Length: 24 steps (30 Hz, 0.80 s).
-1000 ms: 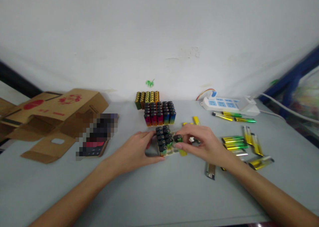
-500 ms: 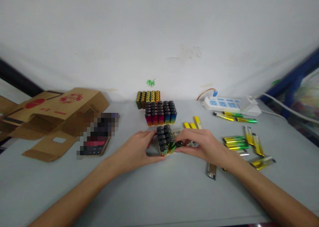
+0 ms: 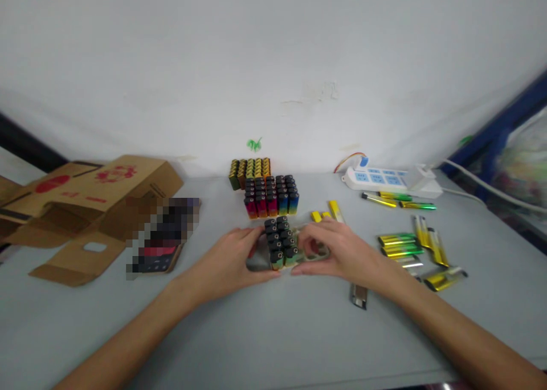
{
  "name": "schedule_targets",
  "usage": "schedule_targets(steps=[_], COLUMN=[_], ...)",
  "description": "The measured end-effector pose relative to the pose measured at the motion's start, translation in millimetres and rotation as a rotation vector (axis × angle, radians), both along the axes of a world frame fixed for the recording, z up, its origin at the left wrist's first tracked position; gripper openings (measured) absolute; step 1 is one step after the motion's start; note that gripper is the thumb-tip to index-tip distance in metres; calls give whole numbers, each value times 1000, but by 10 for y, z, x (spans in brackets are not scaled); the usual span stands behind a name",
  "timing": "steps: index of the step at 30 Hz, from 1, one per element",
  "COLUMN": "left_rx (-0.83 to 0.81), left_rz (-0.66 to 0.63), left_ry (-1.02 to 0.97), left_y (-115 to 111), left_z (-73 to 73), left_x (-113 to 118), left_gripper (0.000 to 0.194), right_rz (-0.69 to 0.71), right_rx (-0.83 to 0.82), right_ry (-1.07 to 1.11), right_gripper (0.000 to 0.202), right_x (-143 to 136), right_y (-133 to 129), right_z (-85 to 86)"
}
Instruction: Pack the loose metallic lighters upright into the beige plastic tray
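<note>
Since half a second ago, the loose black-topped lighter [image 3: 292,257] has gone from tilted in the right fingers to upright at the near end of its row. From the head view, I see the right hand [image 3: 342,253] just beside that row: forefinger curled, thumb stretched apart below it, the lighter just left of the tips and no longer pinched. Between them shows the pale tray [image 3: 302,260]. On the other side, the left hand [image 3: 226,259] spreads thumb and forefinger around the tray's left end, the standing lighters just right of the tips; how hard they press, I can't tell. Beyond both hands' fingertips stand pink and blue lighters [image 3: 271,202]; right of the right fingers lie loose gold-and-green lighters [image 3: 399,247].
</note>
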<state>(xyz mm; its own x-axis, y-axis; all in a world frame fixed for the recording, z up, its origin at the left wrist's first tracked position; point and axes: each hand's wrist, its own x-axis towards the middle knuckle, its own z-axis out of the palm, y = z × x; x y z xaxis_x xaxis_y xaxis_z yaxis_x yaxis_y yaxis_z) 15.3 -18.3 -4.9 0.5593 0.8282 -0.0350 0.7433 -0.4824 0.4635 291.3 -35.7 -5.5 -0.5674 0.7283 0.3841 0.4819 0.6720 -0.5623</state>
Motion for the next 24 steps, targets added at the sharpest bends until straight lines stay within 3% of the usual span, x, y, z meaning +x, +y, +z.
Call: schedule_targets(steps=[2,5,9,11,15,24], left_rx=[-5,-15,-25,-29,-30,-26], left_rz=[1,0,-2,-5,-17,-13], left_ry=[7,9,2,12,33,23], left_y=[1,5,11,12,11,4], left_z=[2,3,9,13,11,18], left_x=[-1,-4,2,7,5,2], left_gripper=[50,49,49,48,47,46], right_rz=[-104,-436,-749,-835,-838,-675], right_rx=[16,150,189,82,-39,-179], right_ry=[-29,-143,-352,-462,-564,-652], right_gripper=[36,34,20,16,17,25], right_x=[170,610,1408,1747,2069,2024], right_y=[85,300,582,644,648,698], right_z=[93,162,78,21,-22,-13])
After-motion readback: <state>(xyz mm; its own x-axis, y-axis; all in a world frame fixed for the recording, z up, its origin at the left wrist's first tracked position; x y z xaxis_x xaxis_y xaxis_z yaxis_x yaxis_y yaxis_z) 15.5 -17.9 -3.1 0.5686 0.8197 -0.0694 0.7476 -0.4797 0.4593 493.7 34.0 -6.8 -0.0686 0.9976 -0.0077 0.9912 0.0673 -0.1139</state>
